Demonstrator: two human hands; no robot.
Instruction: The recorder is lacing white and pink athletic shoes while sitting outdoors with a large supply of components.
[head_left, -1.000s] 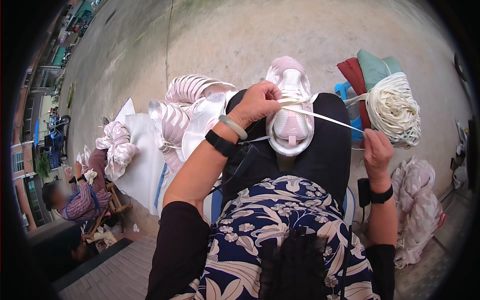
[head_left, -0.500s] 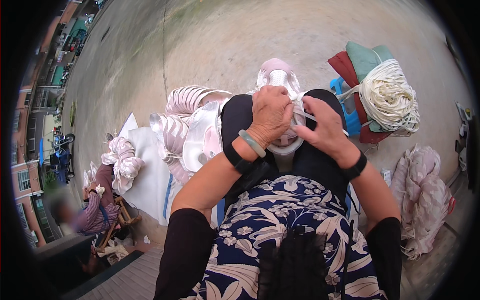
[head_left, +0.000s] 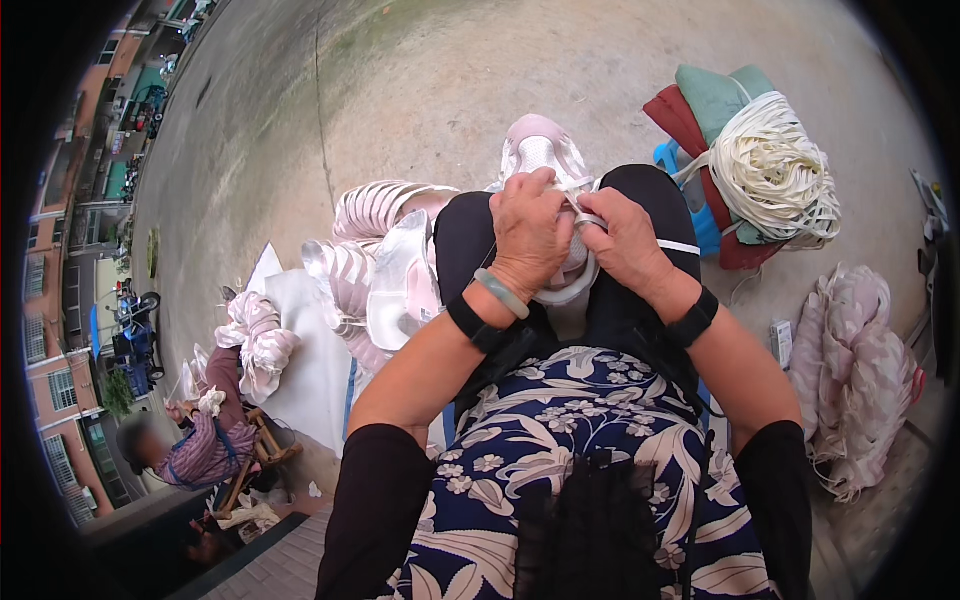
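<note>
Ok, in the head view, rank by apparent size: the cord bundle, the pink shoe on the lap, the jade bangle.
1. Cord bundle, largest, though it lies farther off.
2. Pink shoe, partly hidden by both hands, so unsure against the bundle.
3. Jade bangle, clearly smallest.

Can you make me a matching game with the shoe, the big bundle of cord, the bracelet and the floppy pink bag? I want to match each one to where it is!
Things:
1. pink and white shoe
2. bundle of cream cord
3. pale green bracelet
4. pink patterned bag

Places:
A. on the left wrist
B. on the ground at the far right
C. on the lap, under both hands
D. on top of the folded red and green cloths

Pairs: 1-C, 2-D, 3-A, 4-B
</note>
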